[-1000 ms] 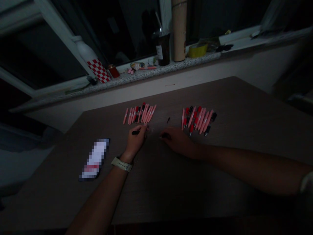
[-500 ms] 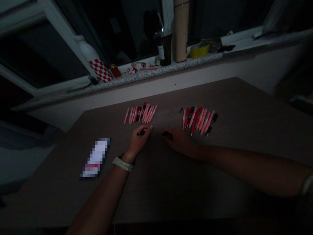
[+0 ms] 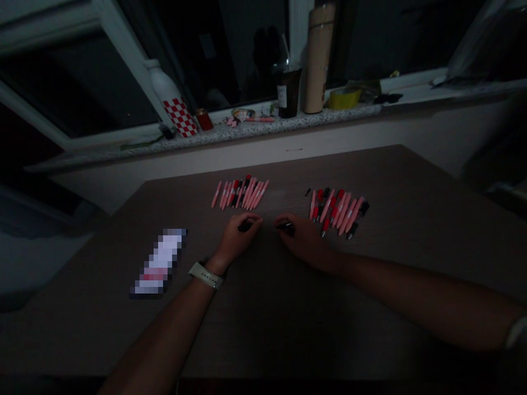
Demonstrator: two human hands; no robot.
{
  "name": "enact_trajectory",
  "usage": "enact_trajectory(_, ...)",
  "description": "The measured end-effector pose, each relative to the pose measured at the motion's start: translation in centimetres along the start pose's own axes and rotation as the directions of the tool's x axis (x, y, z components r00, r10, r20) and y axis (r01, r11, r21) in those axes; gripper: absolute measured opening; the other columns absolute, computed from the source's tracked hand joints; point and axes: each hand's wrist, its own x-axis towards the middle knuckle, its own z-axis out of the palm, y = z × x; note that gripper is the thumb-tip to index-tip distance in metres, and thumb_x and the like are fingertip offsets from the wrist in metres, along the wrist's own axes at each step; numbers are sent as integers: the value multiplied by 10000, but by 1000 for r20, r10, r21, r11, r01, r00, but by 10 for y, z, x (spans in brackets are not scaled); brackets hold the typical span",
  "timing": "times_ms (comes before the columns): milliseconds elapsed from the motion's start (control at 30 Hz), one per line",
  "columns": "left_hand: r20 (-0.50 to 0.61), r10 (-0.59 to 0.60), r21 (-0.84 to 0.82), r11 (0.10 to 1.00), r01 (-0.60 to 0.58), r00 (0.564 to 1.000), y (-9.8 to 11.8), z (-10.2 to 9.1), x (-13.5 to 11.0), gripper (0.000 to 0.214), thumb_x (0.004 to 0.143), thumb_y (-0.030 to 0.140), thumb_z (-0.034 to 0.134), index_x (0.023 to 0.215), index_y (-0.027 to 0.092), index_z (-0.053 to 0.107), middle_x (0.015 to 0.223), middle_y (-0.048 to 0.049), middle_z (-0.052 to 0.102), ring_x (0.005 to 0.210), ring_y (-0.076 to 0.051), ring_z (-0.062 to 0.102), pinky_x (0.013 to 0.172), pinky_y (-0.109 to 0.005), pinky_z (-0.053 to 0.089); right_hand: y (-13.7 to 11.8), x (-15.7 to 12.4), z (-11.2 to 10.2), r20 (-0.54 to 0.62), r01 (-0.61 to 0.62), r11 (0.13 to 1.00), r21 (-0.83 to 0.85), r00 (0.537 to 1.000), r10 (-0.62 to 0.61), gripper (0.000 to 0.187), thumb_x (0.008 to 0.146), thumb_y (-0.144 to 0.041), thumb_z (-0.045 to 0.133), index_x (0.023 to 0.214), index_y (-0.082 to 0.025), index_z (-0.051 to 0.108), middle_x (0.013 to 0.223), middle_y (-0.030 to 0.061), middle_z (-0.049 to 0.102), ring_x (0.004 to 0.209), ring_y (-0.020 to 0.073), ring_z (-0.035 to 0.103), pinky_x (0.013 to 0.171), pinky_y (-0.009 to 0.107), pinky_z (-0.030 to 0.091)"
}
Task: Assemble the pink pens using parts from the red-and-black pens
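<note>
My left hand (image 3: 239,233), with a pale watch on its wrist, is closed around a black pen part (image 3: 245,225). Opposite it, my right hand (image 3: 303,240) pinches another black pen part (image 3: 285,226). A small gap separates the fingertips, low over the table. Whether each piece is a cap or a barrel is too dark to tell. Beyond my left hand lies a row of pink, red and black pens (image 3: 249,193). A second group of pens (image 3: 341,211), similarly coloured, lies beside my right hand, with a small black piece (image 3: 307,192) at its left.
A pixelated phone-like object (image 3: 160,263) lies on the table (image 3: 123,340) at left. On the windowsill (image 3: 242,128) stand a red-checkered bottle (image 3: 179,112), a small orange jar (image 3: 203,119), a dark cup with a straw (image 3: 289,93), a tall tan bottle (image 3: 319,60) and yellow tape (image 3: 344,99).
My left hand has shifted slightly right, bringing the fingertips closer together. The view has tilted a little, so the sill and pens sit lower. Both hands keep their black pieces.
</note>
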Motion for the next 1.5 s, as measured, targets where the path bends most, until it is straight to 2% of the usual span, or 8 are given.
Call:
enact_trajectory(100,-1,31,73,997,-31,1000,1,-1,0,193,851,370,651,925,204,713,851,-38,715,843,-204,629,819,-316,444,-1,0,0,2,0,1000,-13,1000,0,245,836,-106,614,1054,-207,661,1014,32,737,906,170,700,859,327,524)
enact_trajectory(300,35,65,143,987,-70,997,1,-2,0,196,841,357,674,969,218,726,842,-39,708,844,-217,621,809,-335,449,-1,0,1,106,86,993,-83,991,-77,254,858,-87,572,1057,-190,692,1029,51,731,964,194,664,907,355,491)
enact_trajectory(467,50,94,134,986,-100,994,-2,-4,-1,178,846,321,669,991,228,714,962,-56,723,944,-239,622,852,-367,449,-2,-3,1,127,148,980,-135,983,-131,280,873,-85,565,1094,-190,701,1053,49,730,981,202,637,934,365,469)
enact_trajectory(633,21,50,43,998,-51,999,-4,-5,-1,177,869,306,619,997,234,718,1026,-68,730,981,-247,638,884,-387,466,-2,-4,-1,126,139,970,-197,985,-116,289,880,-123,580,1115,-235,706,1054,31,734,997,227,622,906,375,471)
enact_trajectory(833,-13,-28,-143,989,25,1000,-1,-10,-2,242,902,311,533,1047,220,704,1132,-88,723,1033,-247,657,905,-399,485,-1,-2,1,106,154,968,-196,985,-135,270,865,-123,602,1090,-231,707,1059,28,735,994,229,626,928,382,459)
enact_trajectory(967,-59,-52,-250,968,35,997,0,-12,0,239,869,298,532,1010,203,699,1027,-80,757,1046,-244,669,975,-410,459,-1,-1,3,100,154,970,-190,986,-137,256,853,-133,618,1071,-235,706,1054,28,735,994,232,625,917,385,457)
enact_trajectory(1167,-90,-128,-409,909,81,988,-2,-13,1,267,779,275,597,1011,172,679,924,-93,772,879,-238,713,826,-368,527,-4,-2,4,60,154,972,-178,987,-146,193,860,-169,624,1028,-227,700,1032,37,726,976,235,610,904,392,451)
enact_trajectory(1500,-74,-114,-479,875,65,991,8,-13,-3,262,739,255,667,983,163,686,967,-116,764,926,-241,723,780,-338,569,-7,-3,4,-25,201,975,-95,979,-204,251,862,-166,606,1094,-242,667,1058,51,701,1047,259,572,925,412,448)
